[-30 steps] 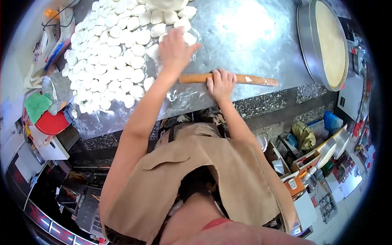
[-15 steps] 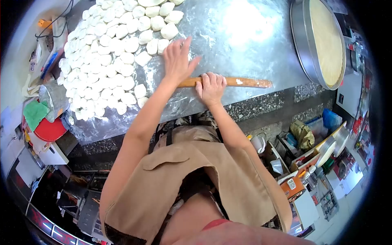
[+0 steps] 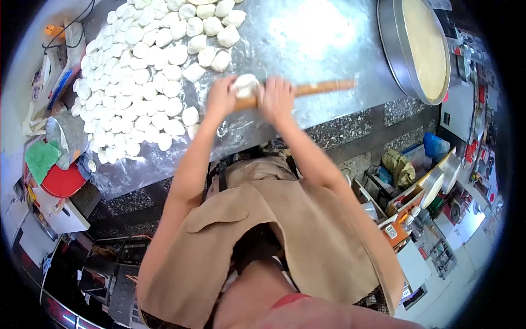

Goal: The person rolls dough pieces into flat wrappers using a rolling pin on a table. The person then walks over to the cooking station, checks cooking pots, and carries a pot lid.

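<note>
A wooden rolling pin (image 3: 329, 86) lies slanted across the near part of the floury metal table, its right end sticking out past my right hand (image 3: 278, 98). That hand is closed over the pin and a little smeared by motion. My left hand (image 3: 221, 97) is closed at the pin's left end, thumb side toward a small white dough piece (image 3: 246, 85). The dough piece lies between my two hands, just beyond the pin. To the left spread many floured dough pieces (image 3: 156, 88), lying close together.
A large round metal pan (image 3: 392, 44) holding a pale flat sheet stands at the table's right. The metal table (image 3: 307, 109) ends in front of my apron. A red round item (image 3: 63, 182) and a green cloth (image 3: 42, 162) are at the left; drawers and bags (image 3: 400, 167) at the lower right.
My left hand has come down from the dough pieces to the pin's left end. A dough piece now lies between my hands. My right hand has shifted slightly up and left along the pin.
</note>
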The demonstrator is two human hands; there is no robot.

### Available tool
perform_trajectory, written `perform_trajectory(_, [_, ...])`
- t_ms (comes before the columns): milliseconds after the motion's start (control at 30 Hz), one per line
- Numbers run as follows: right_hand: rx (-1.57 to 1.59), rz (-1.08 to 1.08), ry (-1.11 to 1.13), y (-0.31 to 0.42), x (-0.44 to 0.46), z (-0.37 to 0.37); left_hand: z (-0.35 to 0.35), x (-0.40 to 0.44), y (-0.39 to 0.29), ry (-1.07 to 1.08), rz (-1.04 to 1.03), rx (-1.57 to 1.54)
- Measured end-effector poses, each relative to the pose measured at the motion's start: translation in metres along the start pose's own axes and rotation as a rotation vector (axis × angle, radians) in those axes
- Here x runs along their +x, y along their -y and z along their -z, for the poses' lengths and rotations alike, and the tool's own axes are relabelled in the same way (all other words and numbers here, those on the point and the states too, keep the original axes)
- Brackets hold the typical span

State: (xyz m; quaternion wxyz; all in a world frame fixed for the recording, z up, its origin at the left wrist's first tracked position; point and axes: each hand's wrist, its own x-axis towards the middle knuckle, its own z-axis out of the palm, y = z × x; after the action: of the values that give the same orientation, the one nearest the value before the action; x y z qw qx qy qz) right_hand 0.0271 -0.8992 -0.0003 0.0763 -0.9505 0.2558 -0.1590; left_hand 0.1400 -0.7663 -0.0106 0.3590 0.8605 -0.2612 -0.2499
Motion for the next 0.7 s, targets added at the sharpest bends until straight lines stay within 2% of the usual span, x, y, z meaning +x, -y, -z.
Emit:
perform_trajectory(33, [-0.033,0.035,-0.059,0.005,-0.016,0.005,0.000,-0.006,0.003,0.227,0.228,-0.209])
perform_trajectory(67, [-0.037,0.043,-0.060,0.006,0.001,-0.003,0.001,0.008,-0.004,0.222,0.227,-0.216])
perform_trajectory(133, [0.073,-0.219,0.107,0.018,0.044,-0.016,0.003,0.027,-0.019,0.222,0.067,0.141])
perform_trajectory(167, [0.081,-0.290,0.246,0.021,0.075,-0.012,0.001,0.032,-0.016,-0.019,-0.035,0.105])
perform_trajectory(267, [0.138,-0.257,0.336,0.023,0.039,0.002,0.009,0.006,-0.006,-0.119,0.029,0.034])
perform_trajectory(300, [0.070,-0.125,0.259,0.014,-0.008,-0.002,0.010,-0.010,-0.001,-0.027,0.195,-0.026])
perform_trajectory(333, [0.012,-0.011,0.114,0.010,-0.038,0.000,0.005,-0.022,0.011,0.061,0.233,-0.154])
perform_trajectory(400, [0.041,-0.135,0.191,0.017,-0.020,0.000,0.010,-0.019,-0.005,0.084,0.080,0.075])
perform_trajectory(467, [-0.019,-0.193,0.327,0.027,0.054,-0.002,0.018,0.021,-0.006,0.089,-0.026,0.209])
perform_trajectory(500, [0.001,-0.256,0.285,0.028,0.075,-0.008,0.025,0.030,-0.006,0.108,-0.011,0.110])
perform_trajectory(533, [0.005,-0.266,0.285,0.028,0.058,-0.008,0.026,0.020,-0.004,0.115,-0.013,0.117])
perform_trajectory(600, [0.087,-0.159,0.220,0.020,0.001,-0.004,0.023,-0.013,0.004,-0.081,0.162,-0.039])
perform_trajectory(633, [0.040,-0.033,0.161,0.017,-0.031,0.007,0.016,-0.030,0.011,-0.088,0.219,-0.168])
perform_trajectory(667, [-0.016,-0.026,0.147,0.017,-0.038,0.013,0.002,-0.039,0.022,-0.060,0.210,-0.202])
perform_trajectory(700, [-0.036,-0.057,0.179,0.023,-0.021,0.014,0.005,-0.035,0.015,-0.035,0.087,-0.006])
